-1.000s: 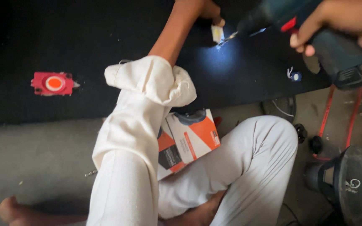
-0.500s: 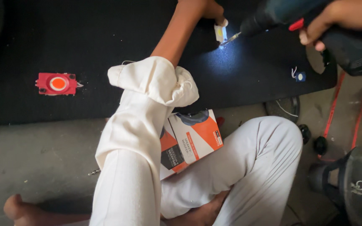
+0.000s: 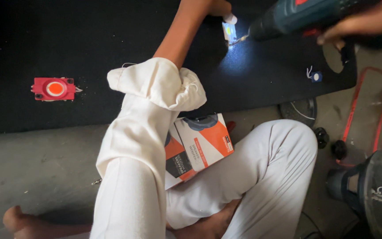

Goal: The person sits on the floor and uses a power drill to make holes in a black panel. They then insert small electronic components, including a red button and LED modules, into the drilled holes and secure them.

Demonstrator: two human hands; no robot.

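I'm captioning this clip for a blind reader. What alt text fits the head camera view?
A seated person's right hand aims a teal power drill at a small white part pinned by the left hand on a black board; an orange-and-white box lies by the knee.

A teal drill [image 3: 303, 15] over a black board [image 3: 89, 48]; a red block [image 3: 54, 88] with an orange disc — a white-and-orange box [image 3: 202, 141], cream-white sleeve [image 3: 147, 115] and trousers [image 3: 261, 177], grey floor [image 3: 36, 163].

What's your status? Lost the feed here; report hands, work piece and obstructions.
Left hand pinning small white piece on black board. Right hand gripping power drill, bit at piece. Nothing blocking.
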